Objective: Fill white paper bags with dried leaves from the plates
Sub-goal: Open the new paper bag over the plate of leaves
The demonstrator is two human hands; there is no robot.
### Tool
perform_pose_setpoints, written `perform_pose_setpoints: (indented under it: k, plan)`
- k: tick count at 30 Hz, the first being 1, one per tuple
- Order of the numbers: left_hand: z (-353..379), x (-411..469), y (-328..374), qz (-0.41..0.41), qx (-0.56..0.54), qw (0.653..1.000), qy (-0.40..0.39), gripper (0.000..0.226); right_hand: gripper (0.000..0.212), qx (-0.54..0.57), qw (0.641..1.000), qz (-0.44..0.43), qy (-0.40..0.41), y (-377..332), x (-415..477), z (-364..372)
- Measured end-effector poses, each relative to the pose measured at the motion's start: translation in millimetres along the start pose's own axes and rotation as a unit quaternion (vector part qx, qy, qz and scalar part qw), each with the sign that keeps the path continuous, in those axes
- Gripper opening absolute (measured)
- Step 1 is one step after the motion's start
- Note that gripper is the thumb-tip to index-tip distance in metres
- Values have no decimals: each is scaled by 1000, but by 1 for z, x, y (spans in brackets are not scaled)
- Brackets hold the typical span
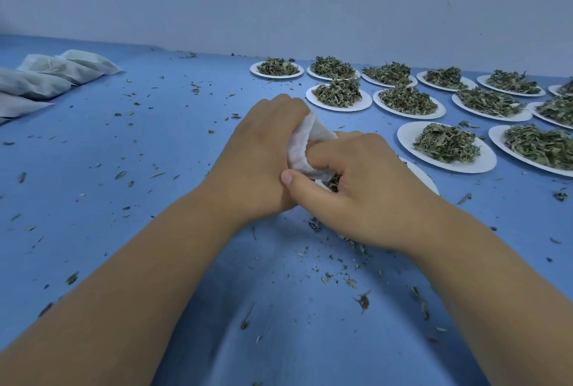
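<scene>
Both hands, left hand [260, 156] and right hand [359, 187], pinch the soft, flimsy white paper bag [305, 146] — light stuff, best gripped by its mouth edge.

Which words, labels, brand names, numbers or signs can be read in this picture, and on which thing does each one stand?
None: no word, number or sign can be read here.
The white paper bag held by the left hand and the right hand, the filled bags at far left, the plates and the blue table show no print.
</scene>
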State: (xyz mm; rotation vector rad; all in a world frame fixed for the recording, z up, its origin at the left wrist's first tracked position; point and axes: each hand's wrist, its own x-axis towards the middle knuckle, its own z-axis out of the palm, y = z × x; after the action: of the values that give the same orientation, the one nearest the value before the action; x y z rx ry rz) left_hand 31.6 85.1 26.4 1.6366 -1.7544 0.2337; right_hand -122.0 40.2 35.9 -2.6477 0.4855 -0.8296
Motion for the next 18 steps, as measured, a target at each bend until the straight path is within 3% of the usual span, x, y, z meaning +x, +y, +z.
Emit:
perform_pose_setpoints:
  k: [4, 11, 14, 16, 18]
  plan:
    - [0, -5, -4, -51, -123, 991, 8, 35, 47, 25, 999, 23, 17, 0, -1, 0]
    - [6, -7, -14, -31, -108, 994, 10, 42, 40, 61, 997, 38, -6, 3, -2, -5]
    - [11, -7, -18, -48, -81, 996, 4, 49, 17, 97, 993, 38, 63, 4, -4, -20]
    - [12, -5, -19, -66, -65, 996, 12, 50, 13, 89, 988, 47, 120, 16, -2, -39]
    - [12, -4, -21, -77, -49, 996, -1, 53, 19, 34, 994, 96, 25, 35, 3, -58]
